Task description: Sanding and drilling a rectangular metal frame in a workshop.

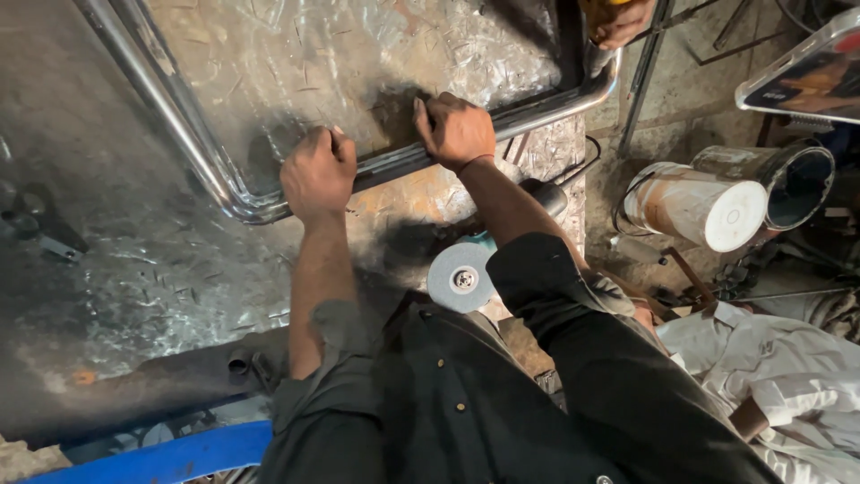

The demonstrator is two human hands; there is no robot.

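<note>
We see the left hand and right hand both clenched on a chrome tube frame lying on a scratched steel worktable mid-frame; an angle grinder lies below, paint cans stand at right.

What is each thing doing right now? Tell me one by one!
left hand: fist closed on the tube frame
right hand: gripping the tube frame
tube frame: lying flat on the metal table
angle grinder: lying unheld, disc up
white bucket: tipped on its side
</note>
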